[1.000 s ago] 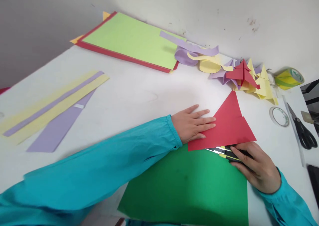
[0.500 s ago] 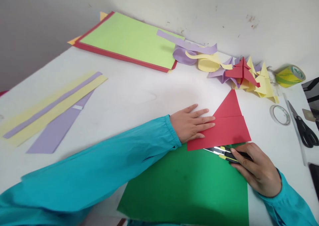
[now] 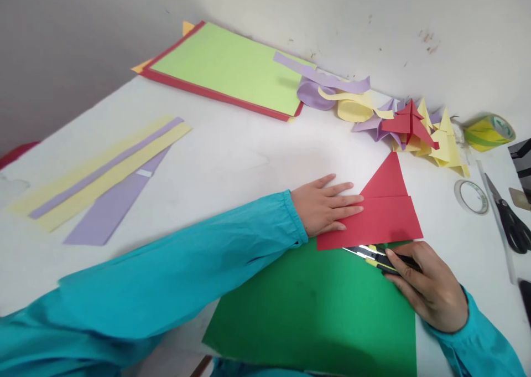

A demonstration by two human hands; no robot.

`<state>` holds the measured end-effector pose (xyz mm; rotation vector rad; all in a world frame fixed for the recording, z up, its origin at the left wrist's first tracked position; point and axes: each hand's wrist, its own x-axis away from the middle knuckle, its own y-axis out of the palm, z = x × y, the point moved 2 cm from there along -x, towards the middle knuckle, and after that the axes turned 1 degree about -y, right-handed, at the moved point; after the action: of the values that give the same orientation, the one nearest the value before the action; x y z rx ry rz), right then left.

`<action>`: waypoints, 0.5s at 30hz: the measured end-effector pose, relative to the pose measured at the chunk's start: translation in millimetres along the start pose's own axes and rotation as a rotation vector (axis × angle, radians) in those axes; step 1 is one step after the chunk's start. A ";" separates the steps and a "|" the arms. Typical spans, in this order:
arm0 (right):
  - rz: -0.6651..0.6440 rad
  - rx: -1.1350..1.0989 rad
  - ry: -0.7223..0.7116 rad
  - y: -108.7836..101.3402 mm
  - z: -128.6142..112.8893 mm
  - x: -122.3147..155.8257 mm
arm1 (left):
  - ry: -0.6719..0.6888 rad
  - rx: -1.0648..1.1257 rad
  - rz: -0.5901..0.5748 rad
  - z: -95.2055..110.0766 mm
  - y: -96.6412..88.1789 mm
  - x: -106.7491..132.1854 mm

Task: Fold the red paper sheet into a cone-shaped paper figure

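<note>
My left hand [image 3: 326, 205] lies flat with spread fingers on the left part of a folded red sheet of paper [image 3: 385, 219], which has a pointed top and a straight lower band. In my right hand [image 3: 435, 285] is a black and yellow utility knife [image 3: 379, 258], its silver blade pointing left along the red paper's lower edge. Whether the blade tip goes under that edge I cannot tell. Beneath the knife and partly under the red paper is a large dark green sheet [image 3: 315, 316].
Yellow and purple paper strips [image 3: 120, 166] lie at left. A light green and red paper stack [image 3: 232, 67] is at the back, beside curled strips [image 3: 357, 108] and folded paper shapes [image 3: 410, 122]. Tape rolls [image 3: 473, 197] and black scissors [image 3: 512, 222] are at right.
The whole view has shifted slightly, so things appear a little further right. Both hands, the knife and the red paper keep nearly the same places relative to each other.
</note>
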<state>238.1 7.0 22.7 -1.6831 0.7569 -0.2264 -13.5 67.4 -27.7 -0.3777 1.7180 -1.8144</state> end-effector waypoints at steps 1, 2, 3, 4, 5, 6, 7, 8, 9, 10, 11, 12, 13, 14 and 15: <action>-0.006 -0.010 -0.007 -0.7 -0.1 -0.5 | 0.002 -0.001 -0.005 -0.1 0.2 -0.1; -0.013 -0.021 -0.013 -1.3 0.0 -0.7 | 0.004 -0.002 -0.010 -0.2 0.3 -0.2; -0.016 -0.030 -0.015 -1.9 0.2 -0.8 | 0.007 -0.004 -0.012 -0.3 0.5 -0.3; -0.014 -0.036 -0.014 -2.1 0.5 -0.7 | 0.010 -0.006 -0.013 -0.3 0.7 -0.4; -0.007 -0.040 -0.011 -2.0 0.6 -0.4 | 0.013 -0.008 -0.012 -0.4 0.8 -0.5; 0.002 -0.043 -0.007 -1.5 0.6 -0.1 | 0.014 -0.009 -0.009 -0.5 1.0 -0.5; 0.010 -0.045 -0.005 -0.6 0.4 0.2 | 0.013 -0.011 -0.003 -0.6 1.2 -0.4; 0.014 -0.046 -0.003 0.6 -0.1 0.5 | 0.012 -0.013 0.006 -0.6 1.4 -0.3; 0.014 -0.045 0.000 2.0 -0.8 0.5 | 0.012 -0.016 0.017 -0.7 1.6 -0.2; 0.010 -0.043 0.002 3.3 -1.6 0.4 | 0.013 -0.018 0.028 -0.8 1.9 0.0; 0.003 -0.038 0.004 4.3 -2.5 0.0 | 0.017 -0.021 0.038 -0.9 2.2 0.2; -0.002 -0.032 0.005 4.9 -3.4 -0.6 | 0.023 -0.022 0.048 -1.0 2.5 0.4; -0.003 -0.026 0.004 5.0 -4.2 -1.3 | 0.028 -0.023 0.055 -1.0 2.8 0.5; -0.003 -0.022 0.003 4.7 -4.7 -2.1 | 0.032 -0.023 0.061 -1.1 3.0 0.6; -0.004 -0.022 0.000 4.1 -4.9 -2.8 | 0.033 -0.023 0.065 -1.1 3.2 0.6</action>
<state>231.8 4.4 20.9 -1.7051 0.7583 -0.2215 -13.9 68.0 -31.1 -0.2991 1.7543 -1.7647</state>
